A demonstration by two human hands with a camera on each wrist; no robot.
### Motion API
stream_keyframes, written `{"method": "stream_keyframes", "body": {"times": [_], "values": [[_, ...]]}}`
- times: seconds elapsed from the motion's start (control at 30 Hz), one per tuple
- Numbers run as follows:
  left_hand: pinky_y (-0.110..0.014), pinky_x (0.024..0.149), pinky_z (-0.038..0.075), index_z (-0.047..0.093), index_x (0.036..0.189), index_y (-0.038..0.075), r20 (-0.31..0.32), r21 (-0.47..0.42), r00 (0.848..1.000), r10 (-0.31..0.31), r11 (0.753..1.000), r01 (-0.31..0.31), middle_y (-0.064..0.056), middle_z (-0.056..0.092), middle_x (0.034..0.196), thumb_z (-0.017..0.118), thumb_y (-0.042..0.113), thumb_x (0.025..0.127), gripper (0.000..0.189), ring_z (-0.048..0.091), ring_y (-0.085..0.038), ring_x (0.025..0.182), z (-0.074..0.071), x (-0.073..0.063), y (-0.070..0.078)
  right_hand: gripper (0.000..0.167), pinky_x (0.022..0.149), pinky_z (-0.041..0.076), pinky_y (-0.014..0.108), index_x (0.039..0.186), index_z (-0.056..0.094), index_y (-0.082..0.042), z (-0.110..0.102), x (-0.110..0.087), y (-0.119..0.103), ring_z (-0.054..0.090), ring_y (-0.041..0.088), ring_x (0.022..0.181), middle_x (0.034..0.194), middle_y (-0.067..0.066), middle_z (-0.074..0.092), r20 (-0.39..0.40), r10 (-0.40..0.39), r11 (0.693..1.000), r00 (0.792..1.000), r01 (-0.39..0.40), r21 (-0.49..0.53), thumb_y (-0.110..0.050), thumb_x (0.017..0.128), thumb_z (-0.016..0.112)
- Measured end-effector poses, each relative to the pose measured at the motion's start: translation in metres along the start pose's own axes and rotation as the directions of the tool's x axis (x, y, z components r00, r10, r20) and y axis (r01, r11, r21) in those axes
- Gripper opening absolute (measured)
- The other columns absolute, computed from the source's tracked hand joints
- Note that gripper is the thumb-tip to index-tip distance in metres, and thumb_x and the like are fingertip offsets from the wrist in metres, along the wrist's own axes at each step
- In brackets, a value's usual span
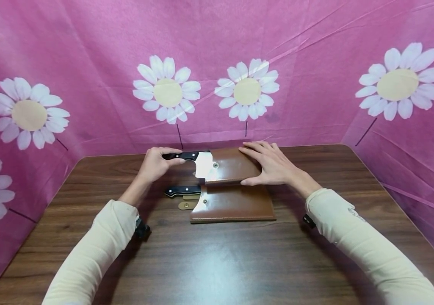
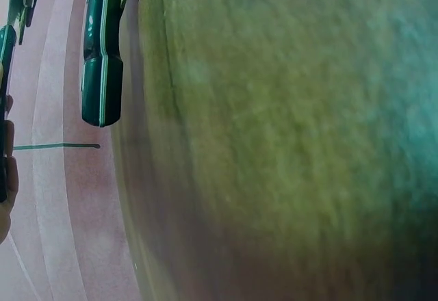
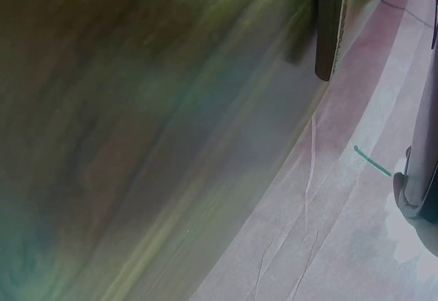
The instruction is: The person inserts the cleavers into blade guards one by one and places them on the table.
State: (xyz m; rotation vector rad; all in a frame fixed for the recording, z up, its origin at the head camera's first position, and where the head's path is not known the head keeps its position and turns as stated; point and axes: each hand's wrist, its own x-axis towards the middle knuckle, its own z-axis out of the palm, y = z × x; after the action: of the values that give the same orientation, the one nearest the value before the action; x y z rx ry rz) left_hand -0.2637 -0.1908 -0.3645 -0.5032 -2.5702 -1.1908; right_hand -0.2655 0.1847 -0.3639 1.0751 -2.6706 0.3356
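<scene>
My left hand (image 1: 156, 164) pinches the black riveted handle (image 1: 192, 156) of a cleaver between thumb and fingers. A bright strip of its blade (image 1: 203, 165) shows; the rest is inside a brown leather sheath (image 1: 232, 166). My right hand (image 1: 272, 164) holds the sheath's right end, thumb at the near edge and fingers at the far edge. Just nearer lies a second cleaver in a larger brown sheath (image 1: 236, 205), its black handle (image 1: 182, 191) pointing left. In the left wrist view that handle (image 2: 102, 75) is large, while my left hand (image 2: 7, 178) shows only at the edge.
A tan strap with a snap button (image 1: 187, 206) sticks out beside the lower handle. Everything is on a dark wood-grain table (image 1: 217, 262). A pink cloth with white daisies (image 1: 297, 42) hangs behind and at both sides.
</scene>
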Motion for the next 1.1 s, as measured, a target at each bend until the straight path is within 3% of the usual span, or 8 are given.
{"method": "stream_keyframes", "body": {"times": [0.37,0.67,1.1], "values": [[-0.022,0.066,0.046,0.081,0.105,0.006,-0.012,-0.004,1.000,0.006,1.000,-0.006,-0.010,0.077,0.098,0.089,0.017,0.079,0.029,0.062,-0.018,0.078,0.002,0.001,0.004,0.107,0.090,0.035,0.048,0.151,0.050,-0.017,0.001,0.006,-0.007,0.040,0.031,0.134,0.155,0.010,0.044,-0.029,-0.017,1.000,0.999,0.017,0.005,-0.078,0.067,0.074],[-0.036,0.078,0.053,0.081,0.104,0.006,-0.013,0.009,0.999,0.032,0.999,-0.032,-0.012,0.076,0.103,0.089,0.017,0.080,0.029,0.070,-0.022,0.092,0.006,0.001,0.004,0.106,0.092,0.035,0.048,0.151,0.050,-0.016,0.003,0.010,-0.013,0.040,0.032,0.136,0.154,0.010,0.044,-0.025,-0.028,1.000,0.999,0.028,-0.006,-0.078,0.068,0.073],[-0.029,0.072,0.050,0.081,0.106,0.006,0.018,0.016,0.999,0.028,0.999,-0.029,-0.010,0.076,0.102,0.087,0.017,0.082,0.028,0.066,-0.019,0.085,0.010,0.006,0.004,0.105,0.092,0.035,0.049,0.150,0.052,-0.015,0.006,0.011,-0.010,0.040,0.033,0.134,0.154,0.012,0.045,-0.017,-0.019,1.000,1.000,0.019,-0.003,-0.076,0.068,0.075]]}}
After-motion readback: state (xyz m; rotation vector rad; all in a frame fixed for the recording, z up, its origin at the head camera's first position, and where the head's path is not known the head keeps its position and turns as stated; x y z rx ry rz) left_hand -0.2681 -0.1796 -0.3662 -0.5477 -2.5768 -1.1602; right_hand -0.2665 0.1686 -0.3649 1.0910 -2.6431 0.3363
